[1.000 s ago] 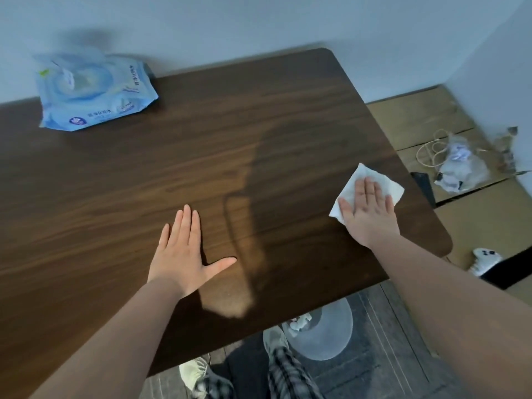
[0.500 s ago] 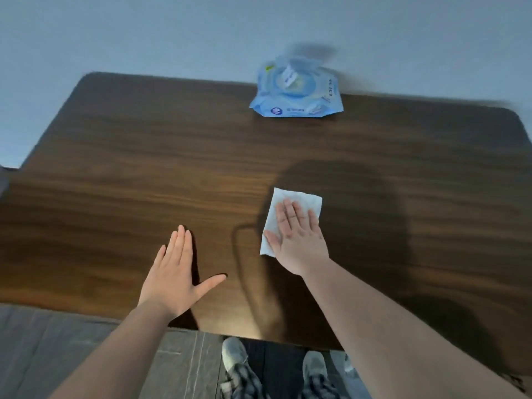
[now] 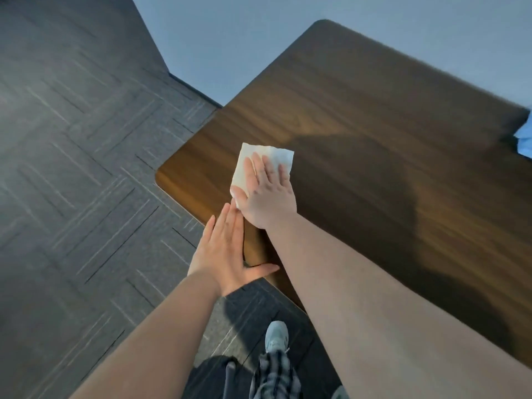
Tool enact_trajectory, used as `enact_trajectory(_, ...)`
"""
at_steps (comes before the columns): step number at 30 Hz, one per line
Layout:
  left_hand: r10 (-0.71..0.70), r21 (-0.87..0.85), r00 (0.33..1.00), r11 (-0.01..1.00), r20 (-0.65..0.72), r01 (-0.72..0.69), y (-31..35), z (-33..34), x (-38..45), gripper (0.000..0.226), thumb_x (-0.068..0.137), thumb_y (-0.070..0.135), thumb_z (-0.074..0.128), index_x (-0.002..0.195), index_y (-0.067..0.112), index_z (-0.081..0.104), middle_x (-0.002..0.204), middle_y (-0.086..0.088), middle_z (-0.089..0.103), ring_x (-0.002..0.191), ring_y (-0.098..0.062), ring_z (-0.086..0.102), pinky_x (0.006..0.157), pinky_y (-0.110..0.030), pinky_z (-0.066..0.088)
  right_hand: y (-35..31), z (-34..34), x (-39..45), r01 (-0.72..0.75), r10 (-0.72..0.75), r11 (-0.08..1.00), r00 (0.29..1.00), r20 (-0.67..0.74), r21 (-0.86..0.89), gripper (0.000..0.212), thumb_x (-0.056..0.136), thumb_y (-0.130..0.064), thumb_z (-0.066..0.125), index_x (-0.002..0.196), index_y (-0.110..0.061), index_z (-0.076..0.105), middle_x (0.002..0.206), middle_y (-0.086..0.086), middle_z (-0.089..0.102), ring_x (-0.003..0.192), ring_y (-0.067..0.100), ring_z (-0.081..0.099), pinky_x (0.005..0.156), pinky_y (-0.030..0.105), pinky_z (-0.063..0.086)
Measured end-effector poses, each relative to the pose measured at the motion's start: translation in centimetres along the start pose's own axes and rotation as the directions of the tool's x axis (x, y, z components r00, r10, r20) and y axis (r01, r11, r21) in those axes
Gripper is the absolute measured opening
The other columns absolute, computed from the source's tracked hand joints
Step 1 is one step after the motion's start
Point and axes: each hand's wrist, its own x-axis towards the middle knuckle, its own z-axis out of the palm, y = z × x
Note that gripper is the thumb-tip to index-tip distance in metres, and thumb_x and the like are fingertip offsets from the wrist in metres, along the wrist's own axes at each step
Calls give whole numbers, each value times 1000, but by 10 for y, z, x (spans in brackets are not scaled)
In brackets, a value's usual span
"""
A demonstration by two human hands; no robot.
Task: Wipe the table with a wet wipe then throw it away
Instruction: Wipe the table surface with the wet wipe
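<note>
A white wet wipe (image 3: 250,159) lies flat on the dark wooden table (image 3: 359,116), close to its near left corner. My right hand (image 3: 266,194) presses on the wipe with flat, spread fingers and covers its lower right part. My left hand (image 3: 227,251) rests flat at the table's near edge, just below the right hand, fingers together and thumb out, holding nothing.
A blue wipe pack (image 3: 524,136) shows only as a sliver at the right frame edge on the table. Grey carpet tiles (image 3: 86,168) fill the left. A pale wall (image 3: 230,47) runs behind the table. My shoe (image 3: 276,336) and checked trouser leg are below.
My right hand has slid the wipe leftward across the table, from the right side to the near left corner. The view swung left with it. My left hand now sits at the table edge.
</note>
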Motion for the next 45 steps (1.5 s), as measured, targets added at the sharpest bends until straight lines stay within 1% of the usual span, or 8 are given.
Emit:
enact_trajectory(3, 7, -7, 1000, 1000, 21, -7, -4, 1, 2, 130, 42, 96, -10, 143, 15, -26, 150, -1, -30, 138, -20, -29, 117, -40, -11, -7, 2, 20, 10, -10, 999, 1000, 1, -51, 66, 97, -53, 10, 150, -20, -9, 161, 1, -12, 146, 24, -15, 118, 46, -9)
enact_trajectory(7, 5, 1, 999, 1000, 32, -5, -4, 0, 0, 121, 44, 95, -8, 132, 18, -36, 146, -1, -34, 139, -21, -28, 116, -39, -12, -7, 0, 18, 27, -28, 998, 1000, -5, -53, 66, 97, -54, 11, 150, -20, -11, 160, 3, -12, 146, 24, -16, 118, 44, -10)
enact_trajectory(10, 4, 38, 999, 999, 42, -6, -3, -2, 0, 123, 51, 95, 0, 139, 14, -31, 153, -4, -29, 140, -21, -26, 117, -40, -10, 1, 2, -5, -13, 13, 1000, 1000, -1, -8, 67, 96, -54, 8, 149, -19, -11, 160, 2, -14, 146, 21, -17, 119, 42, -8)
enact_trajectory(16, 16, 177, 997, 984, 79, -30, 10, -13, -6, 129, 59, 94, 11, 146, 3, -14, 157, -14, -18, 145, -25, -13, 119, -40, 1, 60, 8, -98, -175, 173, 982, 985, 27, 67, 70, 94, -59, 6, 147, -20, -20, 158, -1, -22, 143, 15, -23, 118, 39, -12)
enact_trajectory(21, 206, 230, 972, 946, 117, -228, 88, -8, -30, 118, 67, 88, 14, 147, 5, -12, 157, -12, -16, 145, -23, -12, 118, -37, 1, 141, 19, -221, -368, 367, 924, 930, 35, 104, 70, 93, -60, 2, 144, -22, -25, 155, -3, -28, 141, 13, -27, 118, 39, -11)
enact_trajectory(27, 450, 238, 880, 847, 151, -474, 231, 31, -61, 111, 72, 83, 13, 147, 5, -11, 158, -10, -14, 145, -19, -12, 118, -34, -1, 241, 41, -400, -649, 657, 744, 754, 3, 158, 70, 92, -60, 1, 142, -23, -29, 155, -3, -27, 141, 13, -25, 117, 36, -13)
enact_trajectory(37, 648, 295, 719, 657, 251, -694, 407, 101, -120, 112, 69, 85, 10, 147, 8, -12, 155, -7, -20, 145, -18, -15, 118, -36, -2, 360, 72, -625, -912, 950, 282, 310, 50, 298, 70, 93, -60, 5, 146, -23, -20, 160, 0, -16, 146, 16, -14, 117, 37, -10)
enact_trajectory(45, 646, 308, 731, 666, 218, -680, 424, 116, -121, 116, 65, 89, 2, 146, 7, -14, 150, -3, -26, 144, -17, -16, 118, -37, -3, 376, 77, -650, -931, 965, 230, 256, 58, 283, 69, 94, -57, 6, 147, -19, -19, 160, 4, -15, 146, 20, -14, 116, 40, -11)
